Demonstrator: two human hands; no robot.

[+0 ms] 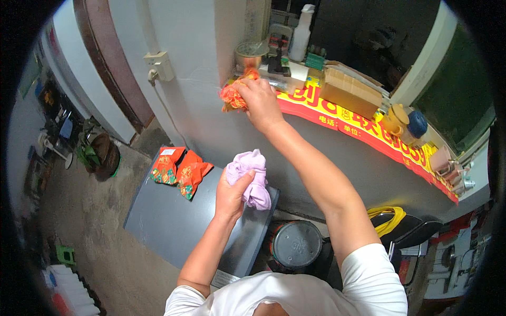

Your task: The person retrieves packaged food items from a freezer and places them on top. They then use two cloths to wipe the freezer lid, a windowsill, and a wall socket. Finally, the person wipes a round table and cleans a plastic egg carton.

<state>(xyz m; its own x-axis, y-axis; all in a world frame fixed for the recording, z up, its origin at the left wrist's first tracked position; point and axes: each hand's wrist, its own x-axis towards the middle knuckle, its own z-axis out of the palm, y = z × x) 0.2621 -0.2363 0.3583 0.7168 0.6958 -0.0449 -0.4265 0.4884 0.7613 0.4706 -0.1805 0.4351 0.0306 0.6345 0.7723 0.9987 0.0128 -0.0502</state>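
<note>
My left hand (231, 195) grips a crumpled lilac cloth (253, 177) above a low, grey flat-topped unit (170, 213). My right hand (259, 100) is stretched out towards the left end of a windowsill, its fingers closed on an orange and yellow stringy bundle (234, 96); whether that is yarn or netting I cannot tell. Just beyond the bundle stands a round, blurred container (252, 51). Two orange-red printed packets (168, 166) lie on the far left part of the grey top, close to my left hand but not touched by it.
On the sill are a white bottle (302, 33), a cardboard box (352, 91), a yellow mug (395, 118) and pink cups (442, 161). A red and yellow printed banner (348, 126) hangs along its edge. Below are a black-lidded bin (297, 244) and a black chair (415, 229). A plugged cord (168, 104) runs down the wall.
</note>
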